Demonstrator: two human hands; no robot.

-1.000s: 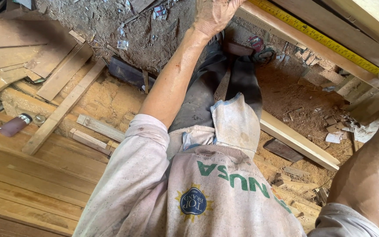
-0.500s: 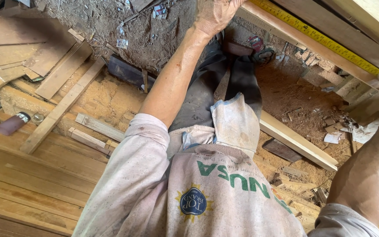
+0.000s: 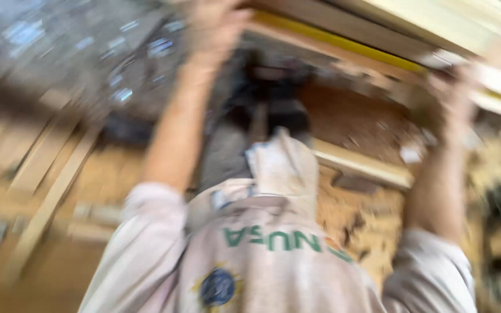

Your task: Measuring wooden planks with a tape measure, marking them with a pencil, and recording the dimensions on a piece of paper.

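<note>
- A sawdust-covered workshop floor (image 3: pixel 366 116) is seen below, strewn with wooden offcuts (image 3: pixel 42 162) at the left; the whole picture is smeared by motion, so small detail is lost.
- A pale timber length (image 3: pixel 360 165) is seen lying on the floor past the person's dusty printed shirt (image 3: pixel 273 255).
- A long wooden board (image 3: pixel 343 26) is held up near the top edge, with a yellow measuring tape (image 3: pixel 343 43) stretched along its lower edge.
- The left hand (image 3: pixel 213 26) is raised against the board's near-left stretch; its fingers are too blurred for the grip to be made out, so it cannot be told whether they are spread or curled.
- The right hand (image 3: pixel 453 87) is placed at the tape and board further right; here too the finger state cannot be told, though contact with the tape seems likely.
- The board's long axis is seen running from upper left down to the right edge, the tape lying parallel to it.
- The board is judged stiff and fairly heavy, rough rather than slippery, not fragile; it is best gripped along its edges, hands well apart.
- The tape is judged light, thin and springy, prone to buckling or sliding; it is best pinned flat against the wood at both ends.
</note>
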